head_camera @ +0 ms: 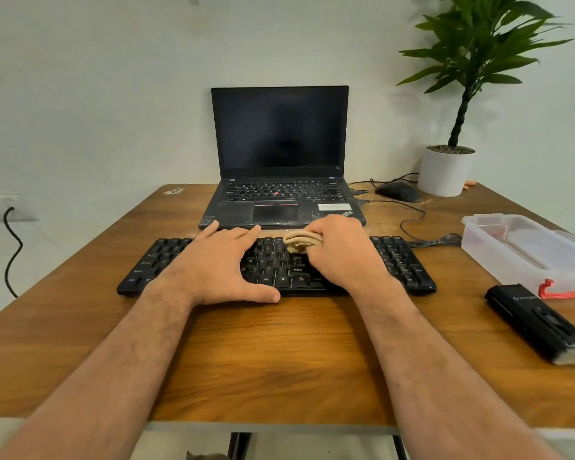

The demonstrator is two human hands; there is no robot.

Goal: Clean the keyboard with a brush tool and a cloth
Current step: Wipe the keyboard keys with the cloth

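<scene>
Right hand (pixel 342 250) grips a folded tan cloth (pixel 301 242) against the keys of the black keyboard (pixel 402 260); left hand (pixel 219 263) lies flat on it.

The right hand's fingers are curled round the bunched cloth, which touches the upper key rows just right of centre. The left hand's fingers are straight and spread over the left-centre keys, thumb at the front edge. The keyboard sits across the wooden desk (pixel 279 353), just in front of an open, dark-screened laptop (pixel 279 127). To the right lie a clear plastic box (pixel 525 250) with a red latch and a black brush tool (pixel 538 323), untouched. A mouse (pixel 397 190) and a potted plant (pixel 448 171) stand at the far right corner.
</scene>
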